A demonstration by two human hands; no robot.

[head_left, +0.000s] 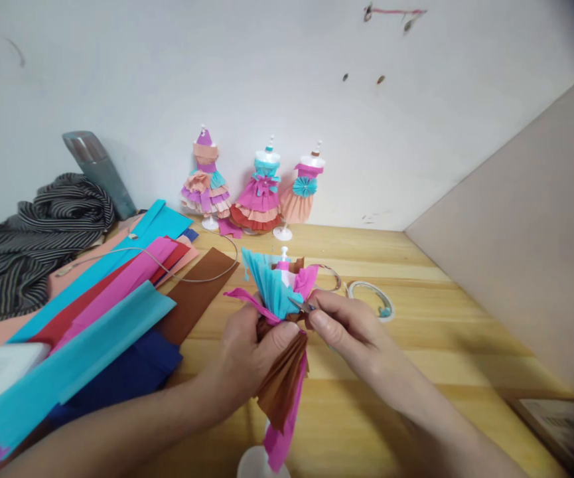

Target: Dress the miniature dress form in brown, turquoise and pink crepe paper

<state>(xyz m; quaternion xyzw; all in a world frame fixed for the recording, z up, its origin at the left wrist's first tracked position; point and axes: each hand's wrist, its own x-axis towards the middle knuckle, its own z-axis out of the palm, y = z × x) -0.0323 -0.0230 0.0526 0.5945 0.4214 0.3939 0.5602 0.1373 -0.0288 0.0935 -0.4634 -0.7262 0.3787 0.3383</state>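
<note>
A miniature dress form (284, 255) on a white stand is wrapped in blue, pink and brown crepe paper. My left hand (253, 350) grips its waist, the thumb pressing on the paper. A pleated blue paper fan (269, 287) spreads over the upper front, and a brown pleated piece (283, 385) hangs below with a pink strip (283, 435). Pinched in my right hand (349, 326) is a small pointed metal tool (302, 305), its tip against the blue paper. Whether it is tweezers or scissors cannot be made out.
Three dressed miniature forms (257, 192) stand along the wall. Crepe paper sheets (112, 292), a thin cable (142, 249), a striped cloth (52, 226) and a grey bottle (100, 174) lie at left. A tape roll (391, 307) rests right of my hands; a framed object (563, 425) sits at lower right.
</note>
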